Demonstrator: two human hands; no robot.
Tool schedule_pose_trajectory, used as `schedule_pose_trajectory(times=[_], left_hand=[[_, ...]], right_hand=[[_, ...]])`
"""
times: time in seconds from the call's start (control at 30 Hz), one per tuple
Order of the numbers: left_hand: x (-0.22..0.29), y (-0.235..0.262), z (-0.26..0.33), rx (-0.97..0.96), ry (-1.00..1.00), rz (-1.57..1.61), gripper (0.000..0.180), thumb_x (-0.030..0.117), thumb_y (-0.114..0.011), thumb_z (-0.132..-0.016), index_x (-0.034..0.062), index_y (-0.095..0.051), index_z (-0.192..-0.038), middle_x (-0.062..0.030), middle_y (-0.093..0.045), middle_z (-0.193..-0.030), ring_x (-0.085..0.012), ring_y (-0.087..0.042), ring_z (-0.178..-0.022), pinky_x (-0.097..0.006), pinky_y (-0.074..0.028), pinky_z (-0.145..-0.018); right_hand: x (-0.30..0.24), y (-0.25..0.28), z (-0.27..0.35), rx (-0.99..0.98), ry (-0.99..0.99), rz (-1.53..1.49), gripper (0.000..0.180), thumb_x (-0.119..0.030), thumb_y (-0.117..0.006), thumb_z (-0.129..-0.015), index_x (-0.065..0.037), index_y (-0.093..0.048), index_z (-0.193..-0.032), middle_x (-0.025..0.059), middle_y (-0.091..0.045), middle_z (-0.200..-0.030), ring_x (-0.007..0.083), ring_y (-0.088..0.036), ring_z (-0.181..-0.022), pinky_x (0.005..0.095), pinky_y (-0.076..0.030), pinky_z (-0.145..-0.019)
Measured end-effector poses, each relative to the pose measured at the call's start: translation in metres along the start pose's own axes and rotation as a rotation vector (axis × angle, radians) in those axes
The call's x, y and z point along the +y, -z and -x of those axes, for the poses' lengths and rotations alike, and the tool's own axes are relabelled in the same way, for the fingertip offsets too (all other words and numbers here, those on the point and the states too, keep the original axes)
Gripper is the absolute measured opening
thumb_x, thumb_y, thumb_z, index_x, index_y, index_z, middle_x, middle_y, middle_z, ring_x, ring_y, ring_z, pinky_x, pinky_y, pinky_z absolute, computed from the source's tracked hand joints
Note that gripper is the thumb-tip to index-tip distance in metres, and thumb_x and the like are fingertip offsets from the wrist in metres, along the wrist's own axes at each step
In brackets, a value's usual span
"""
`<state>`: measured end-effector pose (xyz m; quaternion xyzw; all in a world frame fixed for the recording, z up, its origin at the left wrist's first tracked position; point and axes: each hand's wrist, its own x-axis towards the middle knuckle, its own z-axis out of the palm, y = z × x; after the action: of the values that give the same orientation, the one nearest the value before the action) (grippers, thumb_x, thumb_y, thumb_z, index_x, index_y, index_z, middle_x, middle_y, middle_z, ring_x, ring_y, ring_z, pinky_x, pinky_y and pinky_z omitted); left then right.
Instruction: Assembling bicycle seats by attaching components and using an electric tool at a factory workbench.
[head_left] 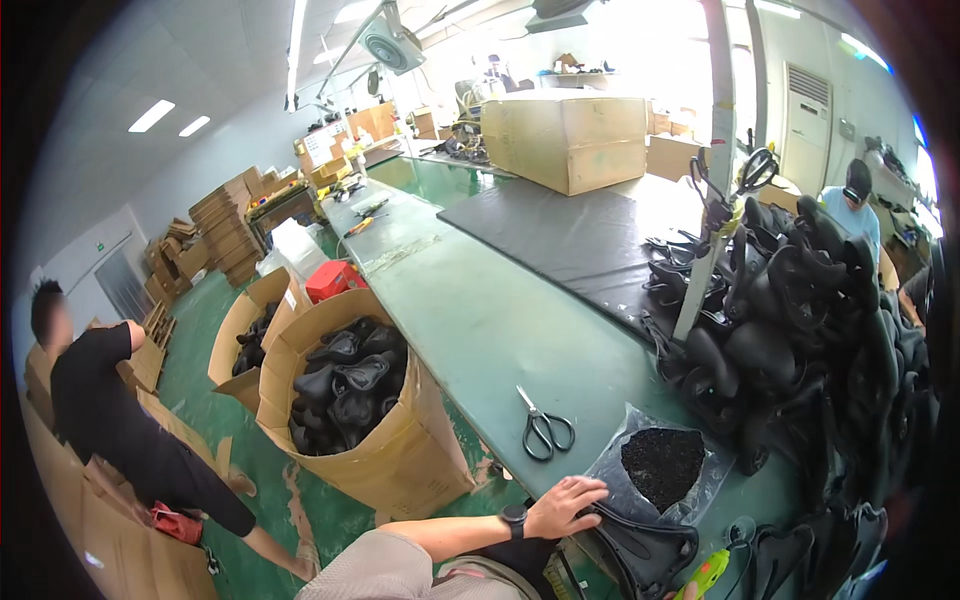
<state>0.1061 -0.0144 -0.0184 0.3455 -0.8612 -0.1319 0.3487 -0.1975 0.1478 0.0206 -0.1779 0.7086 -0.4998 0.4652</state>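
My left hand point(563, 507), with a dark watch on the wrist, is at the near edge of the bench. Its fingers are stretched out beside the narrow end of a black bicycle saddle part point(655, 555). Only a sliver of my right hand point(688, 593) shows at the lower edge, closed on a yellow-green handled tool point(711, 570) whose working end I cannot make out. Just beyond the saddle part lies a clear plastic bag point(612, 462) with black granules point(662, 468) in it. Black-handled scissors point(546, 433) rest on the green bench point(470, 335) further left.
A large heap of black saddle parts point(765, 345) covers the right side, around a metal post point(708, 255) with scissors hung on it. Left of the bench stand cardboard boxes point(415, 460) of saddles. A closed carton point(565, 140) sits further back. One person point(110, 400) stands left, another point(852, 210) right.
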Motion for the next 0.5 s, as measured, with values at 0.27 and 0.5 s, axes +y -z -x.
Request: schedule_pose_trajectory(times=[0.27, 0.5], left_hand=[[-0.013, -0.037, -0.130, -0.140, 0.048, -0.227, 0.027, 0.020, -0.066, -0.073, 0.0021, -0.062, -0.094, -0.0164, -0.062, -0.096, -0.0354, -0.059, -0.095, -0.048, -0.049, -0.083], [-0.060, -0.066, -0.140, -0.195, -0.020, -0.361, 0.018, 0.023, -0.069, -0.082, 0.0050, -0.067, -0.081, -0.0130, -0.060, -0.093, -0.0312, -0.057, -0.095, -0.043, -0.048, -0.083]], right_hand=[[0.061, 0.027, -0.032, -0.038, 0.014, -0.189, 0.030, -0.034, -0.057, -0.098, -0.005, -0.051, -0.101, 0.0081, -0.058, -0.069, 0.0182, -0.055, -0.047, 0.0302, -0.047, -0.042], [0.008, 0.041, 0.022, -0.165, 0.321, -0.625, 0.065, -0.050, -0.065, -0.090, 0.001, -0.048, -0.125, 0.0119, -0.058, -0.076, 0.0231, -0.057, -0.059, 0.0341, -0.050, -0.057]])
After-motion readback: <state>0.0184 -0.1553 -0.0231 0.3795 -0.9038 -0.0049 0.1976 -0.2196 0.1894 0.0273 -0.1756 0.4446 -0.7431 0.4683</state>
